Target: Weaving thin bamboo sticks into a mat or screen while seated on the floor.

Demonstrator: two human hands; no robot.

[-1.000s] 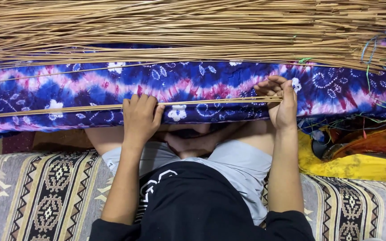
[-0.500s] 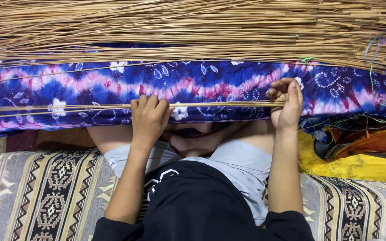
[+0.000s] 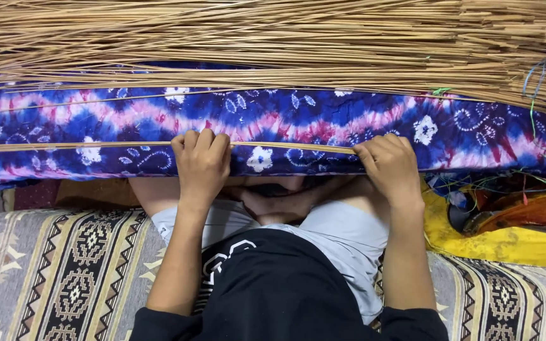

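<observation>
My left hand (image 3: 201,165) and my right hand (image 3: 391,167) both grip a thin bundle of long tan reed sticks (image 3: 83,146) that lies across a blue, purple and pink tie-dye cloth (image 3: 323,120) over my lap. The bundle runs left from my right hand past my left hand to the frame's left edge. My fingers curl over the sticks, knuckles up. A large pile of the same tan sticks (image 3: 273,44) lies spread across the top, beyond the cloth.
I sit cross-legged on a patterned beige and black mat (image 3: 64,271). A yellow and orange cloth (image 3: 507,240) lies at my right. Loose coloured threads (image 3: 538,82) hang at the right end of the stick pile.
My right hand has turned palm-down and closed over the end of the bundle. My left hand has stayed on the sticks, shifting slightly.
</observation>
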